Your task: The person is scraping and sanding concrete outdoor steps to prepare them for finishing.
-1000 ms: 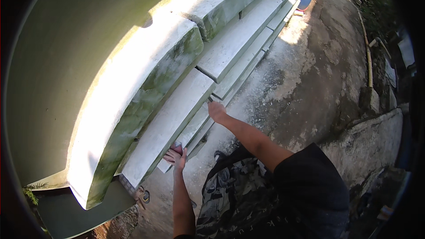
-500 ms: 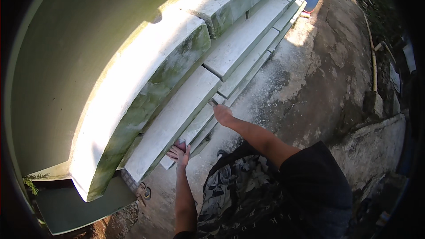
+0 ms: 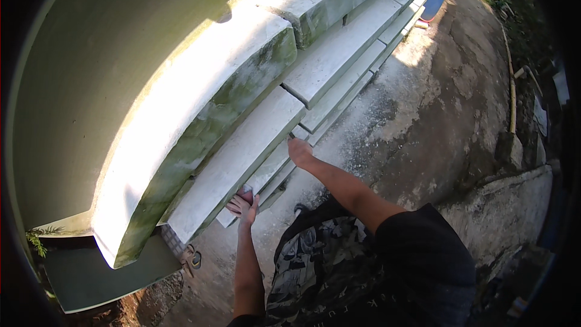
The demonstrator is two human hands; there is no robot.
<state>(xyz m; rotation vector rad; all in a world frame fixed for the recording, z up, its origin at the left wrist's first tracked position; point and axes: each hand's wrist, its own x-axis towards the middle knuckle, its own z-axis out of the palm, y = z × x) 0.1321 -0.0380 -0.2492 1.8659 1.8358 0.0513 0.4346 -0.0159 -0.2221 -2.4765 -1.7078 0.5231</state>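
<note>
My left hand [image 3: 244, 207] is at the front face of a long white block [image 3: 242, 157]. A small reddish-brown piece [image 3: 246, 193] shows between its thumb and fingers; I cannot make out its kind. My right hand [image 3: 300, 151] is closed near the block's far end, beside the lower white ledge [image 3: 267, 172]. The narrow dark end of a thin object [image 3: 292, 135] pokes out of that fist, and the rest is hidden by the fingers. Above the block curves a thicker ledge [image 3: 172, 109] with green-stained sides.
Further stepped white blocks [image 3: 345, 48] run toward the far right, with gaps between them. White dust lies on the concrete ground [image 3: 417, 121]. Sandals [image 3: 193, 257] lie near the block's lower end. A blue item [image 3: 433, 5] stands far off; a low wall [image 3: 502, 206] is at right.
The view has shifted slightly. My right hand has moved a little left and up along the ledge edge. The left hand stays at the block with the reddish-brown piece.
</note>
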